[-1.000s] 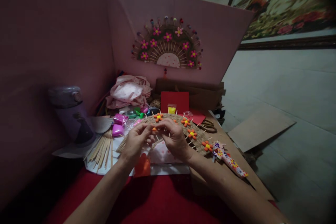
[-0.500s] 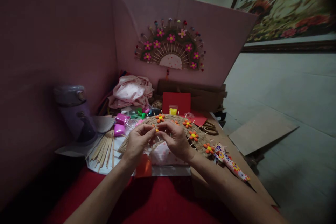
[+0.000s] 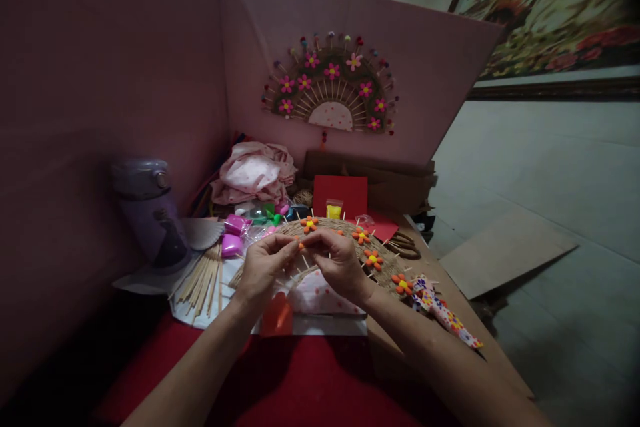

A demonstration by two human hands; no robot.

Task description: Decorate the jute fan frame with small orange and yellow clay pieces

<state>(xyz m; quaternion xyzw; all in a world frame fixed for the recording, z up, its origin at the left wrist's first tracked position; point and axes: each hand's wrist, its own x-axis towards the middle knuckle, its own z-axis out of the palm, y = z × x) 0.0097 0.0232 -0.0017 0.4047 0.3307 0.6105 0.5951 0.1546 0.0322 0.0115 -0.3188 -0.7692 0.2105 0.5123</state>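
Observation:
My left hand and my right hand meet fingertip to fingertip above a half-round twine-wrapped fan. Both are closed in a pinch at a small orange clay piece, mostly hidden by the fingers. Orange flowers with yellow centres, such as one clay flower, sit along the fan's band, and stick ends poke out past its rim. Dotted pale cloth covers the fan's inner half-circle. Below my left hand lies an orange packet.
Bamboo sticks and a purple bottle stand left, near pink clay packs. Behind are a yellow clay bag, red card and scissors. Flowered cloth lies right. A finished-looking fan hangs on the pink panel.
The view has shifted slightly, so everything appears a little farther right. Both hands stay pinched together, with small finger movements; more orange shows between the fingertips.

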